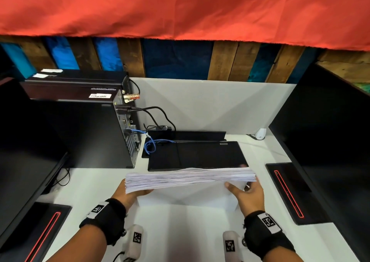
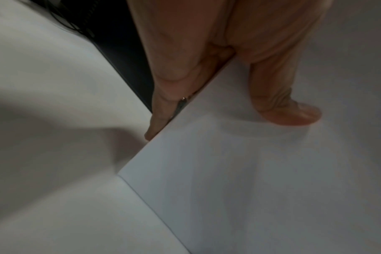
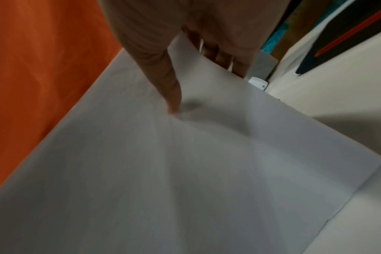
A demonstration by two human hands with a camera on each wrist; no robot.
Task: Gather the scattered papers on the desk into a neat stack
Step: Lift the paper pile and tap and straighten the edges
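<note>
Papers (image 1: 190, 178): one thick white stack, stood on its long edge on the desk (image 1: 180, 231) near the middle of the front edge, tilted toward the person, top edges fanned and uneven. No loose sheets show elsewhere on the desk, so gathering looks finished and squaring-up remains.

Handling, as a judgement: heavy in bulk, yet each sheet is limp and slick. The stack will bow in the middle and shed sheets if gripped loosely. Best taken at both short ends, thumbs on the near face and fingers behind, then tapped on the desk to level the edges.

Left hand (image 1: 131, 193): grasps the stack's left end; the left wrist view shows the thumb (image 2: 294, 110) pressed flat on the near sheet and a finger curled behind the edge.

Right hand (image 1: 247, 194): grasps the right end; the right wrist view shows the thumb (image 3: 168, 86) denting the sheet, fingers (image 3: 224, 56) wrapped behind.

Containers: none in view. Nothing holds the papers but the hands and desk.

Also present: computer tower (image 1: 90, 129) at the back left corner; flat black device (image 1: 197, 155) just behind the stack; monitor stands (image 1: 290, 191) at the left and right edges.
</note>
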